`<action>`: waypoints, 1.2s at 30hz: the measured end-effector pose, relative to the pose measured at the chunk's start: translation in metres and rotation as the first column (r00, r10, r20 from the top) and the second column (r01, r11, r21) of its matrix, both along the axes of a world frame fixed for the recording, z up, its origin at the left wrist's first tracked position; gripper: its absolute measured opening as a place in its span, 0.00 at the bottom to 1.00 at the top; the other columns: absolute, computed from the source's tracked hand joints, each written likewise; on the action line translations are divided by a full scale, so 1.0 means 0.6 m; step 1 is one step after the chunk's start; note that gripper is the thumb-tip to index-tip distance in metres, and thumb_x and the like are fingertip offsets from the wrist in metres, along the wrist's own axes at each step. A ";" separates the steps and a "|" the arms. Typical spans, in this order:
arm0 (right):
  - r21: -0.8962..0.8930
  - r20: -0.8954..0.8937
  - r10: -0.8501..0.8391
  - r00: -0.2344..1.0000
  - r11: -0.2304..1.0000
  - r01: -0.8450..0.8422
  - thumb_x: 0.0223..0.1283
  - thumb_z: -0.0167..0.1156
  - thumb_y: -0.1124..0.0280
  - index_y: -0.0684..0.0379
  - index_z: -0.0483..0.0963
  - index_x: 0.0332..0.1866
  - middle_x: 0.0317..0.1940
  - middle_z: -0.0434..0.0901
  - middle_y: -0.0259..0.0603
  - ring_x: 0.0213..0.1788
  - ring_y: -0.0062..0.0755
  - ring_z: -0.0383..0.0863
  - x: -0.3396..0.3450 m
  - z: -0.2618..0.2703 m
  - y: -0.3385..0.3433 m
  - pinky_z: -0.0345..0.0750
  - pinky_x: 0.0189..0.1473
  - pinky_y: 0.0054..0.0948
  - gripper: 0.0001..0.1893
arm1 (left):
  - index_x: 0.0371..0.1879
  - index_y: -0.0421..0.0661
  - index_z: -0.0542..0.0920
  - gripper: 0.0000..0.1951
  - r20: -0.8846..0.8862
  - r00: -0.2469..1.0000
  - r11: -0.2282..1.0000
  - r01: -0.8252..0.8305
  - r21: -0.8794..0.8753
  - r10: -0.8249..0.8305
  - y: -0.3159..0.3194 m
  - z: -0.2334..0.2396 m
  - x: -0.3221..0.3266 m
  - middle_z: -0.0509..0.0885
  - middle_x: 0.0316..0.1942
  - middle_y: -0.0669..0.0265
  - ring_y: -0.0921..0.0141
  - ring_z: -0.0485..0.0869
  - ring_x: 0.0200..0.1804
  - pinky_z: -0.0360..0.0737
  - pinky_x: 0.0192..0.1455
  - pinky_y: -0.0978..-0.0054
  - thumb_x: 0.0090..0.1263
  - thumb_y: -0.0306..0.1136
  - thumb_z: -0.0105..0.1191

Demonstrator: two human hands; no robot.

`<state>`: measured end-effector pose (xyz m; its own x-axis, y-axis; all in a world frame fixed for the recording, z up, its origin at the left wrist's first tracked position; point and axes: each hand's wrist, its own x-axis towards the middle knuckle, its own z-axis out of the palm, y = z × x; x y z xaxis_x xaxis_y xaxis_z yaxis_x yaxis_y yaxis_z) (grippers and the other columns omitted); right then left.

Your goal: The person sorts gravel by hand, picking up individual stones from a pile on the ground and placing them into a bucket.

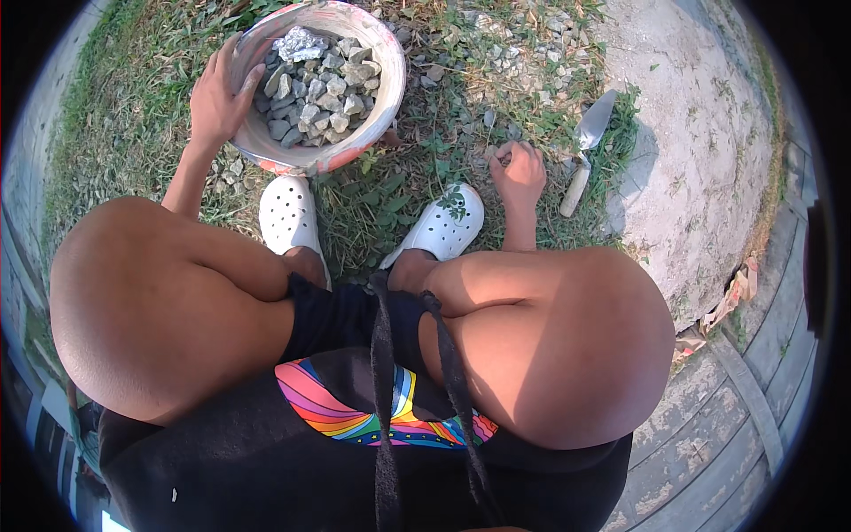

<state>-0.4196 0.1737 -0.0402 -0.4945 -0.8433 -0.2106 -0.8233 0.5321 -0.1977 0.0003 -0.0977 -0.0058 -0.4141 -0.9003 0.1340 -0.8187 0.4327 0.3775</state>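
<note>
My left hand (221, 93) rests on the left rim of a round, paint-smeared basin (392, 80), its thumb over the inner wall and its fingers along the rim. Gray stones (319, 100) lie in the basin, with a crumpled silvery piece (300, 44) on top at the back. Down at the grass, my right hand (517, 169) has its fingers curled close together near the ground; whether something small is between them cannot be told. Just right of that hand, a pointing trowel (594, 126) lies on the grass, blade away from me, its pale handle towards me.
White clogs (290, 213) are on my feet between the basin and my knees. Loose stones (512, 60) lie scattered in the grass beyond my right hand. A pale, rough mound (698, 153) rises at the right, with gray planks or blocks (705, 412) along its lower edge.
</note>
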 end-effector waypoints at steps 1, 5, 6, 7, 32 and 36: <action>0.000 -0.001 -0.001 1.000 1.000 0.001 0.53 0.75 0.63 0.50 0.83 0.38 0.43 0.84 0.34 0.56 0.44 0.81 -0.001 0.000 0.001 0.77 0.58 0.45 0.11 | 0.78 0.47 0.70 0.35 -0.002 1.000 1.000 0.005 -0.004 -0.005 0.000 -0.001 -0.001 0.82 0.65 0.50 0.47 0.83 0.64 0.79 0.67 0.53 0.79 0.55 0.58; -0.029 0.015 -0.013 1.000 0.999 0.014 0.54 0.76 0.62 0.50 0.84 0.39 0.43 0.84 0.35 0.54 0.44 0.80 0.000 0.008 0.005 0.76 0.57 0.45 0.11 | 0.79 0.50 0.69 0.34 -0.034 0.999 1.000 0.022 -0.009 -0.023 0.002 -0.011 -0.008 0.83 0.64 0.47 0.44 0.84 0.63 0.81 0.64 0.51 0.79 0.53 0.59; -0.060 0.051 -0.036 0.998 0.997 0.039 0.54 0.76 0.61 0.49 0.84 0.39 0.43 0.84 0.35 0.54 0.44 0.80 0.004 0.003 0.005 0.76 0.56 0.45 0.10 | 0.78 0.49 0.69 0.35 -0.020 1.000 1.000 0.010 -0.001 -0.010 0.001 -0.005 -0.003 0.83 0.64 0.49 0.46 0.84 0.63 0.80 0.65 0.52 0.79 0.54 0.58; -0.061 0.060 -0.032 0.998 0.997 0.036 0.54 0.76 0.61 0.49 0.84 0.39 0.43 0.84 0.35 0.54 0.44 0.80 0.010 -0.003 0.003 0.76 0.56 0.45 0.10 | 0.78 0.47 0.69 0.35 -0.005 1.000 1.000 -0.003 0.007 0.003 0.000 0.001 0.001 0.83 0.64 0.50 0.47 0.83 0.63 0.79 0.67 0.53 0.78 0.55 0.58; 0.160 0.878 0.167 -0.448 0.780 0.605 0.72 0.63 0.58 0.65 0.78 0.61 0.57 0.85 0.45 0.60 0.40 0.83 -0.118 0.000 0.024 0.77 0.63 0.34 0.23 | 0.77 0.47 0.70 0.35 -0.008 1.000 1.000 0.003 -0.004 -0.003 -0.005 0.003 0.001 0.83 0.64 0.49 0.47 0.84 0.63 0.79 0.66 0.52 0.78 0.55 0.58; -0.137 0.711 -0.232 0.664 0.881 0.453 0.63 0.71 0.63 0.62 0.83 0.52 0.39 0.86 0.39 0.46 0.42 0.87 -0.092 -0.033 0.009 0.81 0.51 0.41 0.17 | 0.77 0.47 0.71 0.34 -0.031 0.999 1.000 0.026 -0.015 -0.027 -0.007 0.001 -0.010 0.83 0.64 0.49 0.47 0.84 0.63 0.79 0.66 0.52 0.78 0.54 0.59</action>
<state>-0.4747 0.1788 -0.0599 -0.5855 -0.7152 -0.3817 -0.1879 0.5777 -0.7943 -0.0057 -0.1020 -0.0052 -0.4332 -0.8870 0.1598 -0.7950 0.4596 0.3959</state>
